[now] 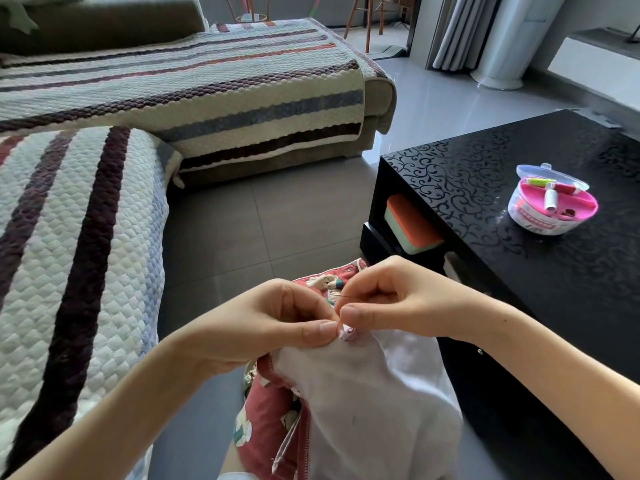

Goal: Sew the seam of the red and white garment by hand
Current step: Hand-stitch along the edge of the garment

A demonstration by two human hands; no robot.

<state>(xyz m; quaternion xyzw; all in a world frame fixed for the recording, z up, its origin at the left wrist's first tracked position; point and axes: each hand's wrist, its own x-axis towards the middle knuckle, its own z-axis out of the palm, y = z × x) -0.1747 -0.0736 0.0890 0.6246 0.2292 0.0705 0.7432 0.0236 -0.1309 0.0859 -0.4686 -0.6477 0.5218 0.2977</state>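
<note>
The left hand (pixel 277 317) pinches the seam fold of the red and white garment (pixel 363 393), holding it taut so the right hand (pixel 391 299), pinching the needle (pixel 346 297) just beside, can likely drive a stitch. The garment drapes below both hands, beside the counter's (pixel 519 265) left edge.
</note>
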